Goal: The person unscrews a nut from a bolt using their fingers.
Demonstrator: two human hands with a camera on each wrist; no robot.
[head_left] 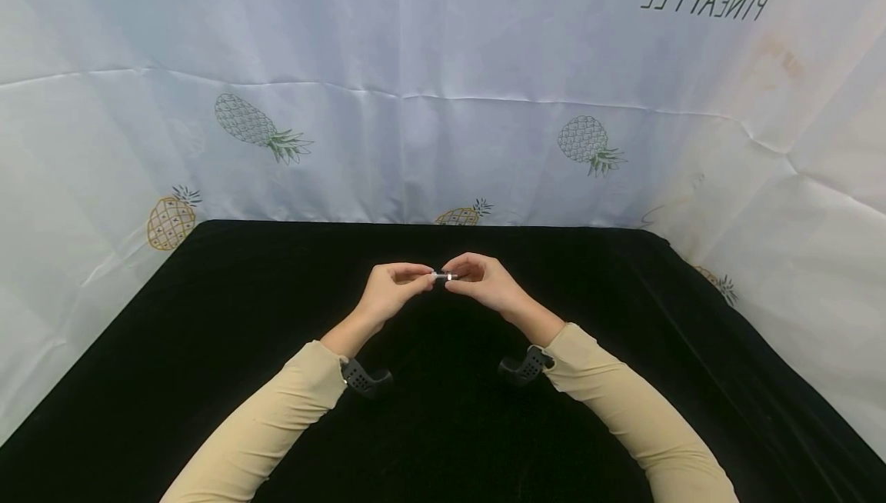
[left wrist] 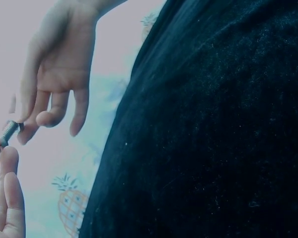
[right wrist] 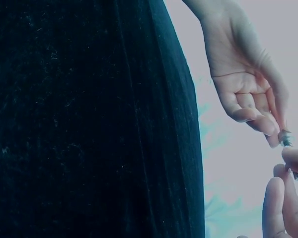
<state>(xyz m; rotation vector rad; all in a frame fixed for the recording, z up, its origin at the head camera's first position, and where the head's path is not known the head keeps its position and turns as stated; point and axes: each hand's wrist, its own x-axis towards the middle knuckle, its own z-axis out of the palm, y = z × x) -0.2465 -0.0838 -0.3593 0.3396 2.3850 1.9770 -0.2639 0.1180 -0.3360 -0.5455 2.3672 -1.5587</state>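
Observation:
A small silver bolt (head_left: 443, 276) is held level between the two hands, above the black cloth. My left hand (head_left: 389, 289) pinches its left end with thumb and fingertips. From the other side, my right hand (head_left: 490, 284) pinches the right end. Thread shows along the bolt (left wrist: 9, 133) in the left wrist view. A wider metal piece (right wrist: 285, 137) sits at the left hand's fingertips in the right wrist view; whether it is a head or a nut I cannot tell. Fingers partly hide both ends.
A black cloth (head_left: 429, 418) covers the table under both forearms. White curtains with pineapple prints (head_left: 443, 157) hang behind it and at both sides. A dark strap with a camera mount is on the left wrist (head_left: 367, 380) and on the right wrist (head_left: 526, 367).

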